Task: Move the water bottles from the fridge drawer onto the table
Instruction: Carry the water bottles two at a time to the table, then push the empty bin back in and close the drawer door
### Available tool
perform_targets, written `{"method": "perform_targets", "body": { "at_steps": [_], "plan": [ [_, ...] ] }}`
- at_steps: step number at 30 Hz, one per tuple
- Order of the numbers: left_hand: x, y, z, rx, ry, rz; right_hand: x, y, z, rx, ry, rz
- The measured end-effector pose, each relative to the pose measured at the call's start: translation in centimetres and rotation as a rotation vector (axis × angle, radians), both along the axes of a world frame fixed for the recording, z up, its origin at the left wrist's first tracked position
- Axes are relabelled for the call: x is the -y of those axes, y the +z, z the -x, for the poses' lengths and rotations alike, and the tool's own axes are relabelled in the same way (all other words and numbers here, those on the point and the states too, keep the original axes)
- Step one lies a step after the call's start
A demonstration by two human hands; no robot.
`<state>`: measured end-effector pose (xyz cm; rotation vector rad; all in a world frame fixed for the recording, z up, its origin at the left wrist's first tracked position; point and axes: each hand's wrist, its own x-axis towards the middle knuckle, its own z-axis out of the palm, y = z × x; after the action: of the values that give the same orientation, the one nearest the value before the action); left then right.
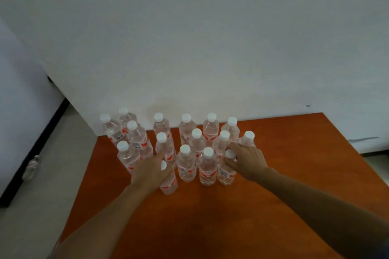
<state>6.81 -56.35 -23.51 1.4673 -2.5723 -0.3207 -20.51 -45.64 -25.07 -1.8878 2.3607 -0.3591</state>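
Several clear water bottles with white caps and red labels stand upright in rows at the far side of an orange-brown table point(210, 212). My left hand point(147, 169) grips the neck of the front-left bottle point(169, 183), which stands on the table. My right hand point(246, 161) grips the top of the front-right bottle point(226, 174), also standing on the table. Two more front-row bottles point(186, 166) stand between my hands. The fridge drawer is not in view.
A white wall rises right behind the table. To the left lies a pale floor with a black baseboard strip point(33, 149). One bottle point(31, 167) stands on the floor by that wall. The near half of the table shows bare wood.
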Motion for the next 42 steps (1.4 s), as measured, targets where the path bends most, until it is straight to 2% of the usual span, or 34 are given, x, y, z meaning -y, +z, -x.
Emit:
{"method": "perform_targets", "body": {
  "at_steps": [5, 8, 12, 14, 18, 22, 27, 32, 36, 42],
  "plan": [
    [0.9, 0.0, -0.3, 0.104, -0.075, 0.078, -0.2, -0.4, -0.1, 0.044, -0.069, -0.033],
    [1.6, 0.6, 0.5, 0.154, -0.11, 0.191, -1.6, 0.2, 0.0, 0.081, -0.118, -0.041],
    [-0.1, 2.9, 4.4, -0.015, -0.277, 0.283, -5.9, 1.7, 0.8, 0.052, -0.184, -0.007],
    [-2.8, 4.0, 7.0, -0.079, -0.373, 0.261, -9.3, 2.6, 1.5, 0.04, -0.261, -0.014],
    [-10.3, 3.6, 11.3, -0.124, -0.556, 0.161, -18.7, 3.0, 2.3, 0.064, -0.426, -0.05],
    [-19.3, 2.2, 14.6, -0.023, -0.781, 0.14, -30.5, 2.7, 1.3, 0.087, -0.601, -0.05],
    [-33.4, 0.9, 17.3, 0.02, -1.035, 0.095, -47.2, 1.9, -2.0, 0.103, -0.885, -0.071],
    [-47.1, 1.2, 20.8, -0.035, -1.276, 0.077, -62.9, 2.3, -4.0, 0.107, -1.174, -0.027],
    [-56.8, 1.0, 24.4, -0.043, -1.437, 0.038, -72.7, 2.6, -5.0, 0.121, -1.353, 0.038],
    [-71.1, 0.4, 31.4, -0.007, -1.651, 0.1, -85.6, 1.4, -4.3, 0.141, -1.569, 0.069]
  ]
}}
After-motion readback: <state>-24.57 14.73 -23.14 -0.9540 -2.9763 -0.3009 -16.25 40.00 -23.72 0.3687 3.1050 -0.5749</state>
